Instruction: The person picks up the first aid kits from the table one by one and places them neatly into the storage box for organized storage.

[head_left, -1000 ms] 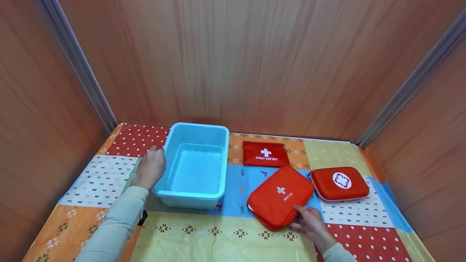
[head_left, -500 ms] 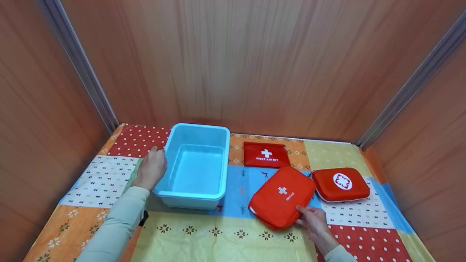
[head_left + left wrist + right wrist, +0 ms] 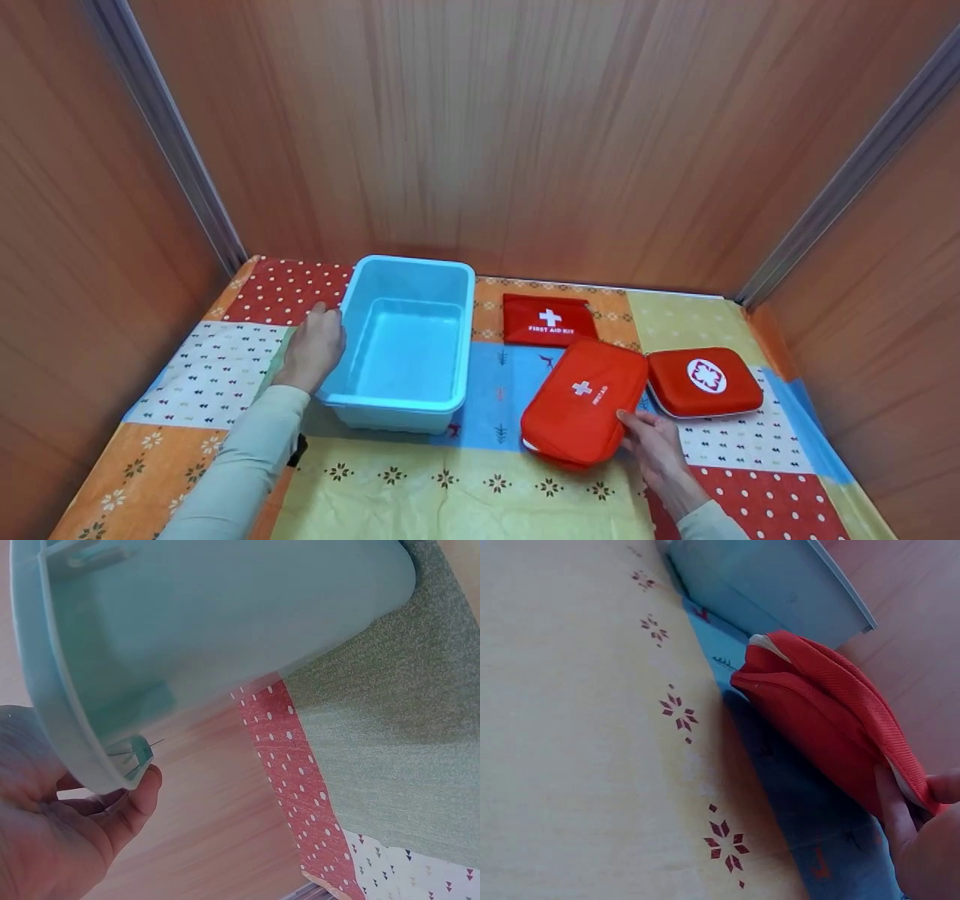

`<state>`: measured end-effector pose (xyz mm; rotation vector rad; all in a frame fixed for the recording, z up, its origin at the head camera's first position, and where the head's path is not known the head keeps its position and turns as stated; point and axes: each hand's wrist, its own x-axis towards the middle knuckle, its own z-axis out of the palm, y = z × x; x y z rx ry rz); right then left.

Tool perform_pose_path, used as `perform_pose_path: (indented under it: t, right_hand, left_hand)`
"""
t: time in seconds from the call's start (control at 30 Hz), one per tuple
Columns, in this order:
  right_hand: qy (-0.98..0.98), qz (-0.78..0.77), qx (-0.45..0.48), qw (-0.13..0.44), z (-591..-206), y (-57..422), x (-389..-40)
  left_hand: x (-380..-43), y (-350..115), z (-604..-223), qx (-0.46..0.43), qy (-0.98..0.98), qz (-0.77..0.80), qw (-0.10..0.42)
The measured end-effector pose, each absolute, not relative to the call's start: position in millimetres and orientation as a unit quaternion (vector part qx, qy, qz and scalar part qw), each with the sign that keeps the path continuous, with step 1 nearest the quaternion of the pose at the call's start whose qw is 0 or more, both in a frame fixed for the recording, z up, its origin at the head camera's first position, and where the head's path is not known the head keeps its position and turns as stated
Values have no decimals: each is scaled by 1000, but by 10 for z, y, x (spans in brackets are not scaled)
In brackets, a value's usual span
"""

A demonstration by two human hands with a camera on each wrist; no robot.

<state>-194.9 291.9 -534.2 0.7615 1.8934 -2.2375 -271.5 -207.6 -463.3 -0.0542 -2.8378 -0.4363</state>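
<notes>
A light blue plastic bin (image 3: 409, 352) stands left of centre in the head view, with nothing inside. My left hand (image 3: 315, 345) grips its left rim; in the left wrist view the fingers (image 3: 139, 802) curl under the rim's lip. A red first aid pouch (image 3: 577, 412) with a small white cross lies at an angle to the bin's right. Its lower right edge is pinched by my right hand (image 3: 660, 450). The right wrist view shows the pouch (image 3: 817, 705) tilted, its near side raised over the cloth, thumb on one face and fingers on the other.
Behind the pouch lies a flat red first aid kit (image 3: 547, 321). A hard red case (image 3: 705, 381) with a white emblem sits close on its right. Patchwork cloth (image 3: 450, 502) covers the table. Wood-grain walls (image 3: 480, 150) close off the back and both sides.
My right hand has lifted the pouch's near edge and turned it slightly, shifting a little right and away from me. The left hand and bin stay where they were.
</notes>
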Motion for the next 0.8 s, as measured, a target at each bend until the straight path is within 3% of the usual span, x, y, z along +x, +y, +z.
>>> perform_pose_path:
  t: [0.43,0.8]
  right_hand:
    - [592,-782,194,25,-5041,3003,-2052]
    - [559,-810,175,2,-4747,3048,-2125]
  left_hand:
    - [-2726,-2071,-4640,-24,-980,-112,161]
    - [-2721,-2060,-4644,-18,-980,-131,148]
